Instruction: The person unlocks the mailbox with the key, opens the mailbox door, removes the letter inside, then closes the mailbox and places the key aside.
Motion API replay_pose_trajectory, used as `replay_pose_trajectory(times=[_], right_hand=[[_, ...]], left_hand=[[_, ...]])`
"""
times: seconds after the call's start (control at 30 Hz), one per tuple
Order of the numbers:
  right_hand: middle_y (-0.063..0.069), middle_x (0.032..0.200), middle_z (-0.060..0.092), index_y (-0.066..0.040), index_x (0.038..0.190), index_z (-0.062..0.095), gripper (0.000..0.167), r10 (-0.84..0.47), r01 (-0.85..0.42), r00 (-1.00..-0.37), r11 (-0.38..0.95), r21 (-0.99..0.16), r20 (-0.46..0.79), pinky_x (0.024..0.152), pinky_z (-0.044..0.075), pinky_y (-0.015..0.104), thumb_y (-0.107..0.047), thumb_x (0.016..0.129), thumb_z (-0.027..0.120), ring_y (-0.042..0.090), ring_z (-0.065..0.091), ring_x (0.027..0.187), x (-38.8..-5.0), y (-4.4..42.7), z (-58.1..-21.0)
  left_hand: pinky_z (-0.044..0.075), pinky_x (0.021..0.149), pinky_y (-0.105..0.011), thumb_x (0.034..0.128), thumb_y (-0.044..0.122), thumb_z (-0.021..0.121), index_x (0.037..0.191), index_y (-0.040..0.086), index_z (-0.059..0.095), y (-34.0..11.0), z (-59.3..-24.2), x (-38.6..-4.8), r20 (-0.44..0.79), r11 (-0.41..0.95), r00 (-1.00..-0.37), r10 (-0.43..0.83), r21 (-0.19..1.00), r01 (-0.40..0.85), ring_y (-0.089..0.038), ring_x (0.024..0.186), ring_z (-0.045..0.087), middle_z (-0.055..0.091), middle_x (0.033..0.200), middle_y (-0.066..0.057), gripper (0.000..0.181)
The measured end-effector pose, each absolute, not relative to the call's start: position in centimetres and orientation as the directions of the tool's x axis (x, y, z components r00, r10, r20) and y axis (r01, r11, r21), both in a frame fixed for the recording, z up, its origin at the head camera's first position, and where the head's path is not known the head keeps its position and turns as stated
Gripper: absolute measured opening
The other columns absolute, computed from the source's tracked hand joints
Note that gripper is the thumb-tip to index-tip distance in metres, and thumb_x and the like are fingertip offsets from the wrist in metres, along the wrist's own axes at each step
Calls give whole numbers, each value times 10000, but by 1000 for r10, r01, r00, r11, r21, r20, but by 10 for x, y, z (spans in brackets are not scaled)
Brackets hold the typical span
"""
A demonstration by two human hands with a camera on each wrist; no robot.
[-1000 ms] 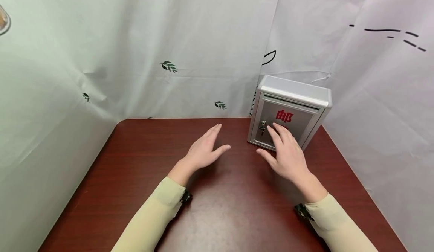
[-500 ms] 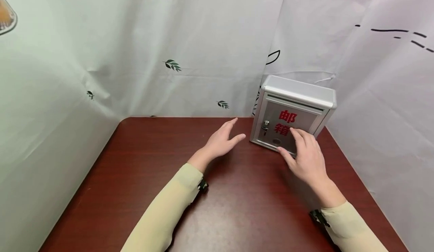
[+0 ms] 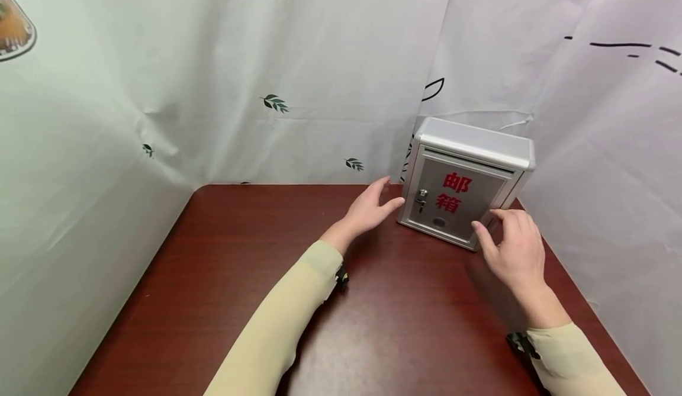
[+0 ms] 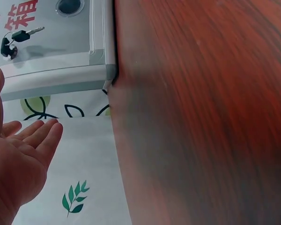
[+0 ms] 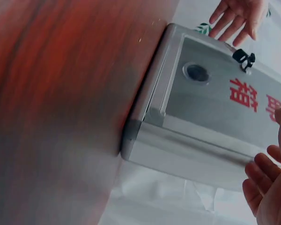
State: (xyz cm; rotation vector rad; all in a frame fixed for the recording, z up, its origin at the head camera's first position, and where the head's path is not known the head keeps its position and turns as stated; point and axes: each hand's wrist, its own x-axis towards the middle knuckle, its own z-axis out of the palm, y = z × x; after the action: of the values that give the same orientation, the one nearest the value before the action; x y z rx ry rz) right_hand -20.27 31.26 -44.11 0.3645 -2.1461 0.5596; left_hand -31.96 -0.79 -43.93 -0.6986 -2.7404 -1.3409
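i log the silver letterbox [image 3: 462, 190] standing at two o'clock on the table [image 3: 405, 301], left hand [image 3: 369, 209] near its nine, right hand [image 3: 514, 251] its five, both empty, fingers relaxed.

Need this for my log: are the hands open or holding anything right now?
Left hand: open, empty, near the mailbox.
Right hand: open, empty, also nearby.

pale yellow sleeves [image 3: 279, 322], dark wristbands [image 3: 523, 345]
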Motion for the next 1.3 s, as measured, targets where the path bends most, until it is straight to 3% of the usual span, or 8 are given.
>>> replay_pose_trajectory(times=[0.27, 0.43, 0.53, 0.67, 0.9, 1.03, 1.3], right_hand=[[268, 1077, 614, 94, 1199, 643, 385, 158, -271, -674, 856, -440, 722, 731, 424, 546, -202, 1014, 805, 460, 595, 963, -198, 320, -439], [270, 1191, 657, 79, 1394, 596, 512, 247, -176, -751, 819, -546, 613, 782, 424, 467, -286, 1071, 753, 448, 641, 1024, -198, 320, -436], [286, 1302, 673, 48, 1543, 533, 582, 240, -146, -809, 801, -580, 536, 869, 474, 520, -334, 1126, 673, 469, 672, 1112, -199, 323, -434], [335, 1382, 664, -21, 1580, 512, 539, 192, -132, -866, 802, -582, 461, 960, 465, 713, -380, 1180, 554, 588, 631, 1234, -204, 327, -433], [453, 1235, 646, -23, 1430, 510, 402, 163, -119, -882, 830, -545, 442, 808, 424, 794, -354, 1222, 419, 742, 592, 1115, -209, 326, -433], [454, 1261, 638, -25, 1451, 493, 407, 167, -105, -894, 825, -556, 416, 841, 429, 801, -352, 1225, 402, 739, 586, 1145, -209, 326, -431], [440, 1257, 651, -25, 1431, 525, 362, 163, -125, -887, 816, -564, 432, 858, 426, 809, -307, 1223, 437, 736, 582, 1164, -212, 324, -431]], left_hand=[[425, 1262, -473, 1113, 587, 628, 1755, 149, 348, 19, -438, -325, 183, 518, -902, 391, 766, 381, -242, 1563, 487, 456, 1741, -54, 826], [444, 1244, -465, 1141, 531, 606, 1752, 174, 361, 31, -439, -329, 201, 490, -900, 387, 782, 386, -232, 1538, 517, 493, 1715, -43, 749], [455, 1231, -449, 1163, 465, 592, 1746, 194, 380, 33, -440, -330, 225, 483, -889, 399, 773, 412, -221, 1513, 542, 529, 1687, -35, 677], [472, 1212, -444, 1181, 411, 566, 1738, 205, 402, 36, -438, -332, 238, 501, -885, 400, 752, 429, -231, 1465, 585, 576, 1647, -45, 616], [426, 1261, -436, 1202, 398, 510, 1798, 242, 238, 37, -434, -332, 222, 513, -885, 410, 746, 425, -248, 1559, 500, 439, 1759, -45, 674], [395, 1284, -421, 1212, 401, 474, 1805, 276, 184, 37, -434, -331, 217, 508, -886, 410, 753, 419, -234, 1599, 442, 362, 1797, -19, 671], [430, 1260, -443, 1209, 399, 484, 1798, 334, 212, 35, -436, -331, 216, 518, -902, 374, 758, 396, -252, 1559, 502, 425, 1764, -9, 652]])
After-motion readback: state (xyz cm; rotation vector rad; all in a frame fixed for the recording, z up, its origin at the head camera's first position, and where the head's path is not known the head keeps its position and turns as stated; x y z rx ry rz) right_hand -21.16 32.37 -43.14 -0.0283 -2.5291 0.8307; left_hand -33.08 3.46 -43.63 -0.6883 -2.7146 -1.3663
